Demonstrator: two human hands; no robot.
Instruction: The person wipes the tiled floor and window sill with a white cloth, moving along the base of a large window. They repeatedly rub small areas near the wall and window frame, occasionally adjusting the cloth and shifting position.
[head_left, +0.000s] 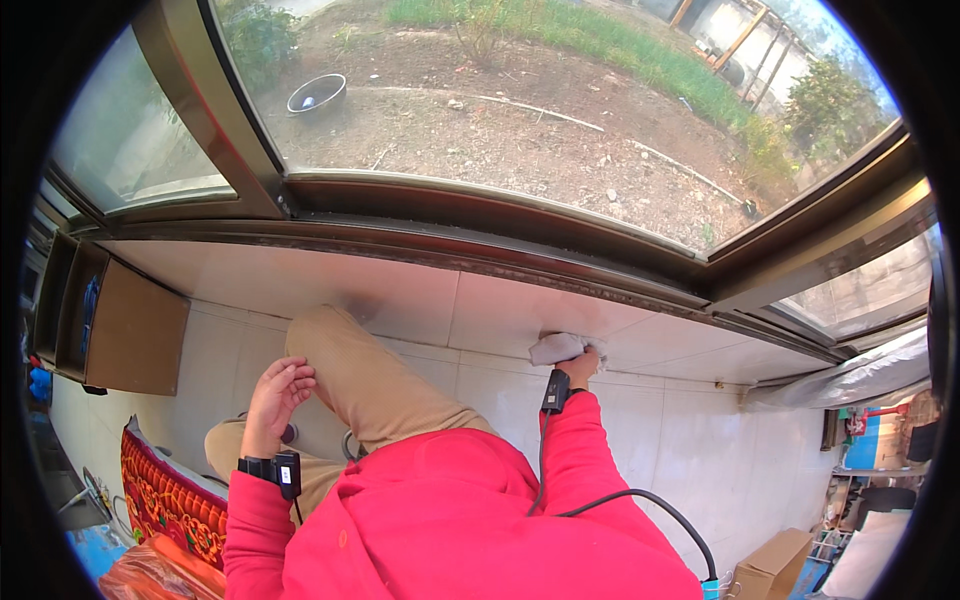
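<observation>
My right hand (581, 367) grips a pale cloth (556, 349) and presses it on the glossy tiled ledge (405, 285) below the window, near the ledge's front edge. My left hand (280, 397) is beside my raised knee, palm partly up, with its fingers loosely curled and nothing seen in them. Both wrists carry strapped black devices with cables. Above the ledge runs the dark metal window frame (487, 225), with the large glass pane (525, 135) behind it; soil, grass and a round basin show outside.
A brown cabinet or box (139, 330) stands at the left end of the ledge. A patterned red textile (172, 495) lies lower left. At the right are a gathered pale curtain (847, 375), an open cardboard box (772, 562) and cluttered shelves. A black cable loops beside my right arm.
</observation>
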